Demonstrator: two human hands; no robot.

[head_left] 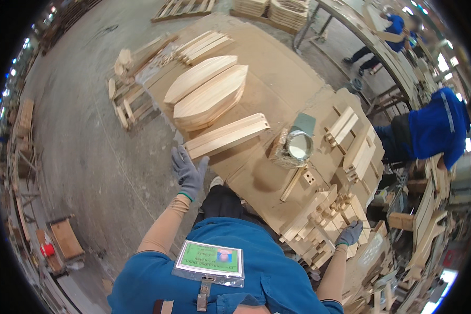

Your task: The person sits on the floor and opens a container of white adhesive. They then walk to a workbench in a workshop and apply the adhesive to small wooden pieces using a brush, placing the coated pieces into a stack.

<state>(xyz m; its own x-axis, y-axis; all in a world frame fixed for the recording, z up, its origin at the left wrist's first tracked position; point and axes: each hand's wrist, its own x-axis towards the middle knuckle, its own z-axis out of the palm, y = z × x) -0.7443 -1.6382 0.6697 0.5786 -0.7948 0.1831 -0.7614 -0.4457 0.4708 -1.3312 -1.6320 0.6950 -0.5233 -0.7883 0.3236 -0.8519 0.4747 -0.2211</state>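
Note:
My left hand [187,171], in a grey glove, is open with thumb and fingers spread at the near left end of a stack of long pale wooden slats [227,136]. Whether it touches them I cannot tell. Over at the right, my gloved right hand [349,233] is closed at a wooden piece [357,209] among several pale blocks; its fingertips are partly hidden. Notched wooden parts [311,214] lie piled beside that hand. Beyond the slats sit boards with pointed ends [212,97], stacked in two groups.
Cardboard [277,57] covers the table. On it stand a round can of whitish liquid [299,146], a small drilled block [309,178] and jointed wooden pieces [358,154]. A person in blue [437,125] works at the right; more wood [133,102] lies at the table's left edge.

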